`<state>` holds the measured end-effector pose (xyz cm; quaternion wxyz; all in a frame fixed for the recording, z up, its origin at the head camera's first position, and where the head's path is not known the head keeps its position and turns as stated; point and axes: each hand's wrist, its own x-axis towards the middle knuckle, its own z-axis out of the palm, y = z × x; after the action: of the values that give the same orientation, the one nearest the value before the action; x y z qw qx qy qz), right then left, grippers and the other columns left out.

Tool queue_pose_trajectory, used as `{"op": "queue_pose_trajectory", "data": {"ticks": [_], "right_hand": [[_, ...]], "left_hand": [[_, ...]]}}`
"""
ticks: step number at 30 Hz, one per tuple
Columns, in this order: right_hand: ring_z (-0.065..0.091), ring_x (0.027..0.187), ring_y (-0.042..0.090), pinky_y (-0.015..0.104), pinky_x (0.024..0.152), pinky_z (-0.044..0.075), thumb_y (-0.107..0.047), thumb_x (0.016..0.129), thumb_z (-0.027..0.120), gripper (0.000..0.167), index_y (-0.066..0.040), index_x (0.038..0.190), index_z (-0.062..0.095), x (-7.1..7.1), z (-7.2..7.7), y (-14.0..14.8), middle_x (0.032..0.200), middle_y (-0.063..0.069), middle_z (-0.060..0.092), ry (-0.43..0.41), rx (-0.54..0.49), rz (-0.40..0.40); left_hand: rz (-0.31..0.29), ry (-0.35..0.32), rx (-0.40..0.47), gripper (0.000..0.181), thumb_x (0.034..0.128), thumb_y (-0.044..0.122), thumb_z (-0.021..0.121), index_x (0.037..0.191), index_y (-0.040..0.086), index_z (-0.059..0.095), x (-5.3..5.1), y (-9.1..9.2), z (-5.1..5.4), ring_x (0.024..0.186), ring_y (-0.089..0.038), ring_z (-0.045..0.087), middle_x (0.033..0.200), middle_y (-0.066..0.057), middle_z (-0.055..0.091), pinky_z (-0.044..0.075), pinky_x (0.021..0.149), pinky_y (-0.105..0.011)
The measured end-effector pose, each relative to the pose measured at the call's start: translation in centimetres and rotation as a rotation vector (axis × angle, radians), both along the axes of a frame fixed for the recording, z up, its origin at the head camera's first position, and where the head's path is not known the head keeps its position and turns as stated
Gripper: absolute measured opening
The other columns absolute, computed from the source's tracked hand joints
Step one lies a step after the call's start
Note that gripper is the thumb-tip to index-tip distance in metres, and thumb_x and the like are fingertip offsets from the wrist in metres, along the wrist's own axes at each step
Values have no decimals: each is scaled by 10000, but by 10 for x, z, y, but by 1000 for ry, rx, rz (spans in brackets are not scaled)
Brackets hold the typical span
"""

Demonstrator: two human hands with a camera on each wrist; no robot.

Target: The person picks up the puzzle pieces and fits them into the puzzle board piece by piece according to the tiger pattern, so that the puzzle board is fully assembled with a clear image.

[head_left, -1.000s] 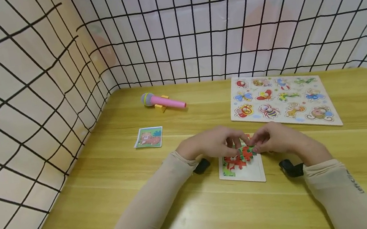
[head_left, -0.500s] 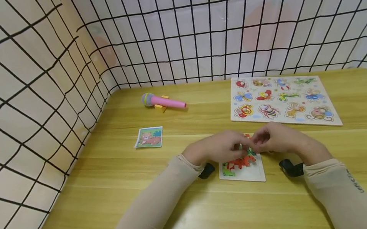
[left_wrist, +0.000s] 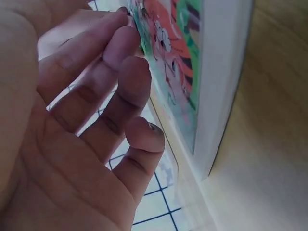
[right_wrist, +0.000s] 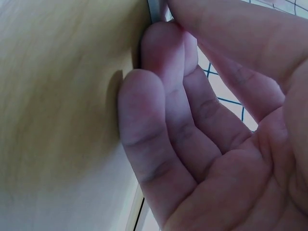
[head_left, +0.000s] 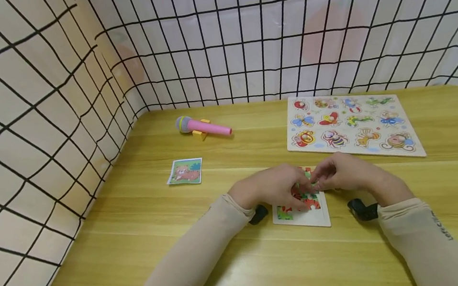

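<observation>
A small jigsaw puzzle [head_left: 315, 218] in a white-edged tray lies on the table, with red and green pieces at its upper part and a bare white strip at its near right. My left hand [head_left: 275, 186] reaches over it from the left, fingertips on the pieces and thumb spread apart. In the left wrist view, an orange striped animal picture [left_wrist: 175, 43] shows beside its loosely bent fingers. My right hand [head_left: 346, 173] holds the tray's right side, its fingers bent at the tray edge [right_wrist: 155, 10] in the right wrist view. The hands hide part of the picture.
A larger wooden knob puzzle [head_left: 353, 126] with insect shapes lies at the back right. Left of it are a pink toy microphone [head_left: 209, 127] on a yellow stand and a small picture card [head_left: 186, 172]. Black wire mesh [head_left: 243, 54] encloses the table [head_left: 245, 266].
The orange pieces have shifted and now lie flatter in the tray. My left hand moved slightly right and its thumb spread from the fingers. My right hand stayed almost still.
</observation>
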<state>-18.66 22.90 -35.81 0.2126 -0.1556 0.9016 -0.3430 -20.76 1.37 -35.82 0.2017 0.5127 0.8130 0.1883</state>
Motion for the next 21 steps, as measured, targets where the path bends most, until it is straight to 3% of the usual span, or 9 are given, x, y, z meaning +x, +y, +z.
{"op": "queue_pose_trajectory", "data": {"ticks": [7,12,21], "right_hand": [[558,793,182,343,715,453,-134,914,752,134,-63,1028,744,0,0,0,866,4,671,3,4,3],[555,793,190,352,720,453,-135,910,756,118,-79,1013,743,-1,-1,1,855,5,660,13,6,9],[552,795,190,353,718,457,-127,915,750,105,-89,1012,742,-2,-2,2,859,5,655,16,6,16]], "left_hand": [[-27,0,-19,304,929,190,758,1204,66,729,1,2,-1,920,-24,583,1098,37,661,441,804,-123],[-43,54,-19,313,949,229,733,1225,82,720,1,2,-1,953,-14,559,1133,40,646,421,832,-117],[-50,87,-41,351,942,273,743,1242,92,714,2,6,-4,989,-13,528,1157,34,637,396,864,-116]]}}
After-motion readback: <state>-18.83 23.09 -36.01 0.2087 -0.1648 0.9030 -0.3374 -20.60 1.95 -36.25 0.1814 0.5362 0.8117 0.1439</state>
